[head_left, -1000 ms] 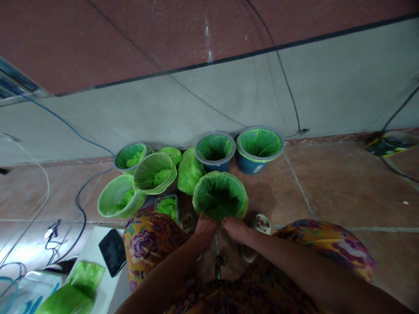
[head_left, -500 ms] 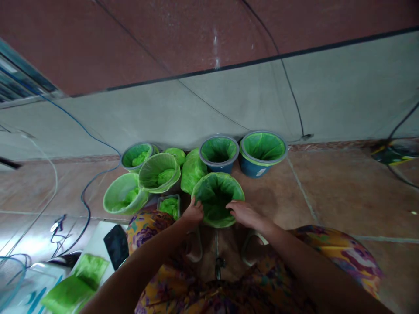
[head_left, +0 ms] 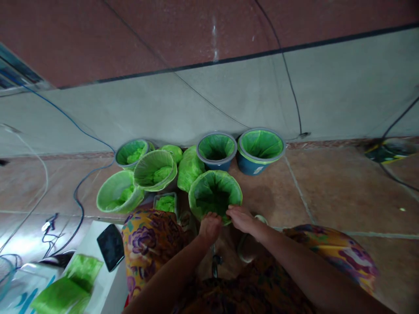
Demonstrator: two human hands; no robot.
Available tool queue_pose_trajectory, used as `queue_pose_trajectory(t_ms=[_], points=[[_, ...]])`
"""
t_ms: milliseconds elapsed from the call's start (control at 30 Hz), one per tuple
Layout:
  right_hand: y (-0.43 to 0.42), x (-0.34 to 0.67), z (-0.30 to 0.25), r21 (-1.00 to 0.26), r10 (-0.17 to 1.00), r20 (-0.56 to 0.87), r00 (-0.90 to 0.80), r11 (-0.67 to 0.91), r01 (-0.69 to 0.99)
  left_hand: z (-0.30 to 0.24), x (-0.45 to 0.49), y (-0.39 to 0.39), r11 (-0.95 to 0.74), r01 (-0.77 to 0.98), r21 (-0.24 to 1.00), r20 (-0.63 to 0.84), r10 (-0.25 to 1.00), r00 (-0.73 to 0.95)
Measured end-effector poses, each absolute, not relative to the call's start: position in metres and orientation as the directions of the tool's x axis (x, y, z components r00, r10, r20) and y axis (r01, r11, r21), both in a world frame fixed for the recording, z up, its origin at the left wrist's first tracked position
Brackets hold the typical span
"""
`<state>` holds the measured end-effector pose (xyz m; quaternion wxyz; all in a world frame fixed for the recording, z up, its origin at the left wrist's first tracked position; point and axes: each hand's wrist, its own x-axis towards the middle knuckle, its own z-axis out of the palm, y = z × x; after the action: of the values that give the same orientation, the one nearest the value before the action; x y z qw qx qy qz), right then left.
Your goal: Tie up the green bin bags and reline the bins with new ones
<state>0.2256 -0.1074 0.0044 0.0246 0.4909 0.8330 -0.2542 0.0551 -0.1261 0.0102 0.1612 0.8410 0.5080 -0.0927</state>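
Observation:
A bucket lined with a green plastic bag (head_left: 215,192) stands on the tiled floor right in front of me. My left hand (head_left: 210,226) and my right hand (head_left: 241,218) both meet at its near rim, fingers curled over the edge of the green liner. The two hands lie close together, almost touching. My knees in flowered yellow cloth (head_left: 149,246) flank the arms.
Two blue lined buckets (head_left: 261,149) stand by the wall, with several other green-lined buckets (head_left: 155,169) and a small tray of green stuff (head_left: 166,203) to the left. A black phone (head_left: 111,246) and folded green bags (head_left: 70,285) lie on a white surface. Cables (head_left: 78,192) trail over the floor.
Half a second ago my hands were spread to the left and right of the bucket's rim. Now they have come together at its near edge, and the bucket has hardly shifted.

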Motion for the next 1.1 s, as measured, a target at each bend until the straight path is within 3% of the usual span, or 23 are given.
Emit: queue_pose_trajectory(t_ms=[500,767,900,1100], points=[[-0.101,0.223,-0.019,-0.317,0.707,-0.320,-0.631,0.547,0.774,-0.002,0.052,-0.132,-0.513,0.849,0.125,-0.367,0.772,0.520],[-0.091,0.232,0.021,-0.476,0.809,-0.159,-0.566,0.439,0.762,-0.006,0.050,-0.134,-0.499,0.856,0.137,-0.354,0.782,0.513],[-0.102,0.240,0.028,-0.463,0.808,-0.222,-0.545,0.405,0.788,-0.007,0.051,-0.134,-0.491,0.855,0.166,-0.346,0.783,0.517],[-0.114,0.222,0.005,-0.432,0.709,-0.296,-0.640,0.499,0.751,-0.006,0.050,-0.132,-0.490,0.851,0.192,-0.376,0.764,0.525]])
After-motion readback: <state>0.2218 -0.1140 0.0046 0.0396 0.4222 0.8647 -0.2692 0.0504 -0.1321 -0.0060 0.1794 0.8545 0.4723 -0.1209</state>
